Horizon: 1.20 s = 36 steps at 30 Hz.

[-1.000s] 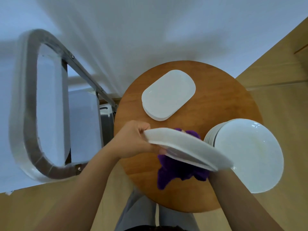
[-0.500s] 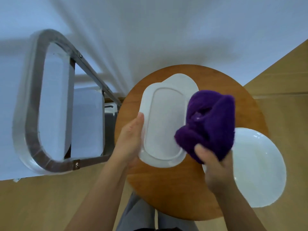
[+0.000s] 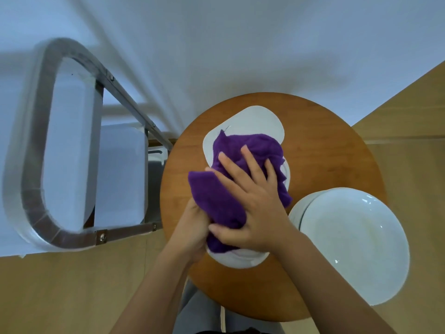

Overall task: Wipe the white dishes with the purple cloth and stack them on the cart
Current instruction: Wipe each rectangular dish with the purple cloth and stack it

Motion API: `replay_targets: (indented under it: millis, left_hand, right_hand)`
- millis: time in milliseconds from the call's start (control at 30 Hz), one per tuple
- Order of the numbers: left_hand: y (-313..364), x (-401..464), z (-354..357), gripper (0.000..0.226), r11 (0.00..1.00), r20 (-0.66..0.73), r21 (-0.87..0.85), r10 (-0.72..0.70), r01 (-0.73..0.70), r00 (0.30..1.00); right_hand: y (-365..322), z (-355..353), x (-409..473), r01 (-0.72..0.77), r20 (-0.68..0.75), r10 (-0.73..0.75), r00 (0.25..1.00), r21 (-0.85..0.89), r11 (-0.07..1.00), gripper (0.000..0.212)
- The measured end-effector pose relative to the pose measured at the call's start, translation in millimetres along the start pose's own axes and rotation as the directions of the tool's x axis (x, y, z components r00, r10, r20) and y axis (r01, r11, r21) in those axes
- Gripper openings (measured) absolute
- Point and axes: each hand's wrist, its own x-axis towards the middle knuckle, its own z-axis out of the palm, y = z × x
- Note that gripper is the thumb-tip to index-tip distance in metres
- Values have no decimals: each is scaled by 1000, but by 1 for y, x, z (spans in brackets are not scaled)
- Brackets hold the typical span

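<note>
A white oblong plate is held above the round wooden table, mostly covered by the purple cloth. My right hand lies on top of the cloth with fingers spread, pressing it against the plate. My left hand grips the plate's left edge from below, partly hidden under the cloth. Behind it, more white oblong plates lie on the table. A stack of round white plates sits on the table's right side.
The cart, with white shelves and a grey metal handle loop, stands to the left of the table. A white wall rises behind and wooden floor shows around the table. My legs are visible below the table's near edge.
The right hand has brought the cloth down from a bunched grip onto the plate and now presses it flat. The left hand has kept hold of the plate, which has come nearer to me.
</note>
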Motion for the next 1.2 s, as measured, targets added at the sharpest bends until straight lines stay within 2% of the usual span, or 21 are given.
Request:
replay_targets:
  millis: [67,167,233,333,433,500,567,633,700,767,833,933,1000,1033,1067,1100,1133,1167,1200]
  left_hand:
    - [4,1,1,28,997,-6,-65,32,-32,999]
    - [10,-2,2,48,999,38,29,41,-43,998]
    - [12,-2,-1,50,997,70,65,27,-32,997]
    - [19,-6,-6,40,1000,68,3,11,-11,998]
    - [22,-8,-13,36,994,26,-104,39,-36,999]
    - [23,-8,-15,37,983,-19,-176,58,-60,998]
    - [21,-6,-14,39,963,-73,-258,54,-71,996]
    - [21,-2,-8,39,947,-133,-310,42,-81,990]
    - [21,4,-3,36,947,-205,-302,45,-107,978]
    - [22,9,2,30,960,-251,-252,59,-124,966]
    - [20,15,3,36,977,-283,-183,56,-111,957]
    - [10,21,2,26,992,-312,-79,68,-97,948]
    - [4,23,4,27,992,-331,46,130,-122,935]
    - [0,22,6,33,976,-334,163,190,-142,923]
    - [-4,21,7,40,941,-316,295,262,-168,912]
    - [-8,18,8,47,888,-272,414,333,-202,903]
    - [-12,13,8,49,828,-200,506,386,-243,900]
    - [-15,9,9,50,767,-112,583,404,-269,908]
    - [-18,4,9,56,689,-21,668,397,-282,918]
  right_hand:
    - [7,-6,10,-54,-81,55,995,14,998,70]
    - [17,-17,27,-173,-188,187,964,91,981,64]
    - [21,-23,36,-247,-198,272,942,144,958,62]
    - [28,-28,44,-359,-190,392,900,189,914,45]
    - [31,-27,43,-469,-222,566,794,368,803,40]
    - [27,-21,39,-472,-234,658,716,532,703,38]
    - [20,-12,32,-459,-229,696,680,607,648,35]
    - [12,-2,21,-475,-199,711,674,621,623,40]
    - [0,10,11,-534,-158,748,645,606,589,58]
    - [-17,22,1,-576,-185,758,626,545,609,73]
    - [-29,31,-5,-570,-212,747,630,526,631,67]
    - [-37,41,-15,-569,-107,771,628,613,548,53]
    - [-42,44,-21,-590,85,783,617,708,388,50]
    - [-45,44,-25,-577,209,776,595,783,232,51]
    - [-46,43,-28,-539,333,766,551,842,22,54]
    - [-45,41,-30,-465,441,743,504,863,-197,57]
    - [-42,36,-31,-371,509,711,485,856,-359,60]
    - [-38,30,-32,-280,523,686,507,852,-443,63]
    - [-33,24,-32,-211,500,669,550,858,-468,67]
